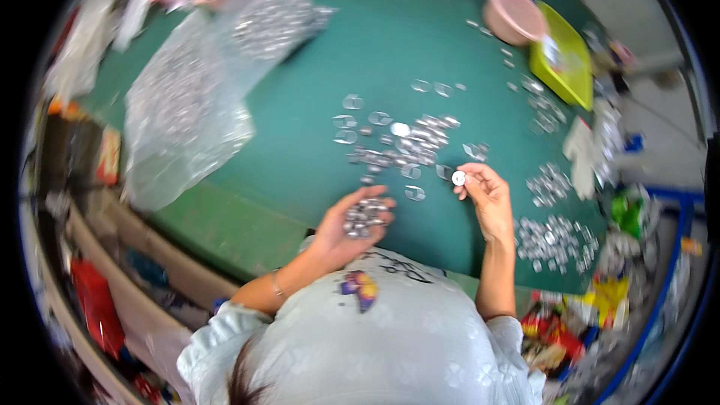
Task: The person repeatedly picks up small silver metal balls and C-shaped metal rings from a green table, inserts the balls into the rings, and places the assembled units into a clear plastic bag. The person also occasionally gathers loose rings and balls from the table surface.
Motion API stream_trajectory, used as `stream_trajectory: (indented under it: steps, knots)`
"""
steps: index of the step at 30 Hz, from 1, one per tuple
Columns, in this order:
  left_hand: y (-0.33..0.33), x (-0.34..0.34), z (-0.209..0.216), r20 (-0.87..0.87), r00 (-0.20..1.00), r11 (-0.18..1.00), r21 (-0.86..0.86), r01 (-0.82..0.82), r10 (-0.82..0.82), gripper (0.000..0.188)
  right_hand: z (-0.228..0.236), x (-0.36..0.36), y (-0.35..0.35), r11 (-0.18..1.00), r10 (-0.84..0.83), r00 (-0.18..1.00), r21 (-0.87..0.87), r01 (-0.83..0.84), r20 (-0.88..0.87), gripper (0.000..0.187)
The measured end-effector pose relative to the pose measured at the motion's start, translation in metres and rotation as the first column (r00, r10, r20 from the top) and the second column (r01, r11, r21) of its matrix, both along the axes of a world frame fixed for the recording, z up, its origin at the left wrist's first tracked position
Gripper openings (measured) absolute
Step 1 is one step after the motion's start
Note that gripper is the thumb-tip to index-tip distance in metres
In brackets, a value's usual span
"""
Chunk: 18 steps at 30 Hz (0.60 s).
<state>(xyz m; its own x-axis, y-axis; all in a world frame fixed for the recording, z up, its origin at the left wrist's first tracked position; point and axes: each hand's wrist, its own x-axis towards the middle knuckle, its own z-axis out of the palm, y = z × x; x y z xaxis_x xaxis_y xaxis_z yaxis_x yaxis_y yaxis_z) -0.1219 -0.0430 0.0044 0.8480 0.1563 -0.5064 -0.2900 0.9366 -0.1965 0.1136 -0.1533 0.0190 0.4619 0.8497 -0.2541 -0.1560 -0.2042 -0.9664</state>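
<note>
Filling the left hand (336,225), metal pieces (365,217); right hand (489,196) pinches one disc (459,178).

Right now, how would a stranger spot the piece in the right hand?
Over the green table, look to the right hand. It pinches a small pale disc, held singly, whereas the left hand cups a heap of grey metallic pieces.
</note>
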Motion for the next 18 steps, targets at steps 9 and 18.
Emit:
stream_trajectory:
  steps: [9, 18]
  knots:
    - [-0.023, 0.014, -0.001, 0.002, 0.974, 0.971, 0.073, 0.227, -0.228, 0.023, -0.006, 0.066, -0.164, 0.715, -0.576, 0.554, 0.042, 0.698, 0.600, 0.012]
    - [-0.002, -0.005, 0.012, -0.031, 0.999, 0.982, 0.189, -0.014, 0.020, 0.025, -0.037, 0.117, -0.167, 0.871, -0.057, 0.253, -0.075, 0.485, 0.966, 0.011]
